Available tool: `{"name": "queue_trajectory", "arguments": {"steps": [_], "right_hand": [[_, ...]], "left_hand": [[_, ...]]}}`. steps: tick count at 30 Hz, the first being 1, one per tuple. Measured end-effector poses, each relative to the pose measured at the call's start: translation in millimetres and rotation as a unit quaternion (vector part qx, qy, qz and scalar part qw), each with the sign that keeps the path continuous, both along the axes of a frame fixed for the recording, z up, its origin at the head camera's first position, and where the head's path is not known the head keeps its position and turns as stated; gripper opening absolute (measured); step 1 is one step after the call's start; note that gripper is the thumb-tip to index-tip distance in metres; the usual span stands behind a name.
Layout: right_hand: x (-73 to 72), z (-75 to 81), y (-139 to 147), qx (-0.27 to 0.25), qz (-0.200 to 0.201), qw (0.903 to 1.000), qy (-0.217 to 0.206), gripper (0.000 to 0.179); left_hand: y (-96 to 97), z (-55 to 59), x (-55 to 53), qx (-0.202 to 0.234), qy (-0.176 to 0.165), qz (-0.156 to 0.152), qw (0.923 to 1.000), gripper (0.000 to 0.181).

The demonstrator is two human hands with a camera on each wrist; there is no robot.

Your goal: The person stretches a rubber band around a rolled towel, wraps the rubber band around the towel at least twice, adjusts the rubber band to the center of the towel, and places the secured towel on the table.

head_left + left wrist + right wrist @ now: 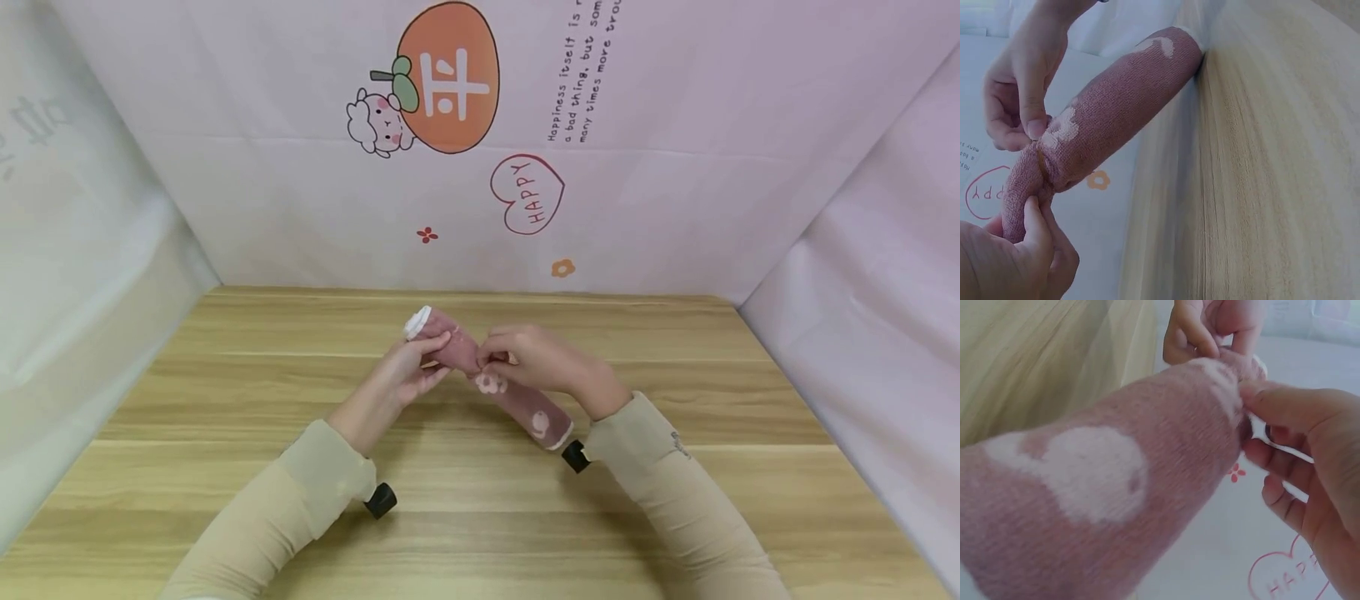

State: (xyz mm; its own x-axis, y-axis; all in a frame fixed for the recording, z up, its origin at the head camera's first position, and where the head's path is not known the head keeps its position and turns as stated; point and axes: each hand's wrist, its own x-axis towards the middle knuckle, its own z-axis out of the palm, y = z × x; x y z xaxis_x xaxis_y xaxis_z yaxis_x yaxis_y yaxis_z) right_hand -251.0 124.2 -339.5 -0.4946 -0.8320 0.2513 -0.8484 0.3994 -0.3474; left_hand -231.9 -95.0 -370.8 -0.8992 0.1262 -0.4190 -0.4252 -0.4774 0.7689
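A rolled pink towel with pale printed shapes and white edges slants across the table in the head view. Around its middle runs a thin brownish band, where the roll is cinched narrow. The left hand grips the far-left part of the towel between thumb and fingers, just beside the band. At the cinched spot, the right hand pinches with thumb and forefinger; whether it holds the band or the cloth, I cannot tell. The longer part of the roll extends toward the right sleeve.
The wood-grain table lies beneath both arms. Behind it hangs a white cloth with printed drawings and lettering, and more white cloth forms the sides. A black wrist piece shows by the left cuff, another by the right.
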Motion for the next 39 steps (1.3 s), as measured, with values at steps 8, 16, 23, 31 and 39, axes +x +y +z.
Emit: {"name": "queue_trajectory", "arguments": {"steps": [8,16,23,31,39], "right_hand": [[-4.3,-15.6,14,-0.09,-0.051,0.99,-0.096,0.02],[-4.1,-21.6,22,-0.106,-0.057,0.9607,-0.25,0.041],[-3.9,-25.2,20,-0.123,-0.054,0.9494,-0.284,0.04],[-2.0,-25.9,16,-0.126,-0.067,0.9598,-0.241,0.034],[1.6,-25.6,11,-0.108,-0.095,0.9804,-0.135,0.034]], "left_hand": [[0.0,0.3,1.5,0.011,-0.015,-0.01,0.9998,0.014],[-1.6,3.2,5.0,0.047,-0.02,-0.033,0.9982,0.01],[-5.5,7.1,7.8,0.093,-0.008,-0.037,0.995,0.013],[-1.2,10.2,6.7,0.07,-0.004,-0.042,0.9967,0.035],[4.2,7.0,6.6,0.042,-0.019,-0.031,0.9985,0.048]]}}
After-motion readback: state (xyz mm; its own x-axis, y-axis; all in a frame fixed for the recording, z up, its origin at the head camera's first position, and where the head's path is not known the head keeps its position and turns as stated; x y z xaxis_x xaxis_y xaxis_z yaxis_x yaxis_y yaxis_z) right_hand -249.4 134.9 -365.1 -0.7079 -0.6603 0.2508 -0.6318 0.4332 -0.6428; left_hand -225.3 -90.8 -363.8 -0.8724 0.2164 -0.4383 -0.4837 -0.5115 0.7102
